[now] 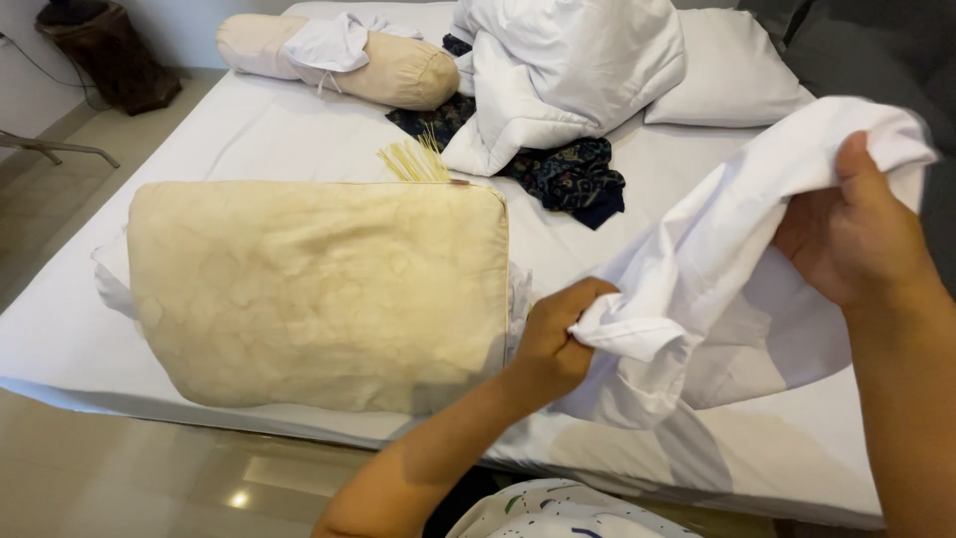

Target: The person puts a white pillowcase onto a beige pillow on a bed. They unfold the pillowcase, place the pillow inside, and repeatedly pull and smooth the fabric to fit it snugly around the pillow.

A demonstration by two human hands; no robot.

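Head view shows both hands holding a white pillowcase (pixel 707 269) up over the bed (pixel 299 130): the left hand (pixel 553 339) has its grip closed on a bunched fold low down, and the right hand (pixel 851 234) is clamped on the upper edge, thumb on top. Just left of the left hand lies a bare, yellowed pillow (pixel 319 294) on the sheet. Farther back sit a cream bolster (pixel 398 70), a heaped white duvet (pixel 558 70) and a dark patterned cloth (pixel 573 179)
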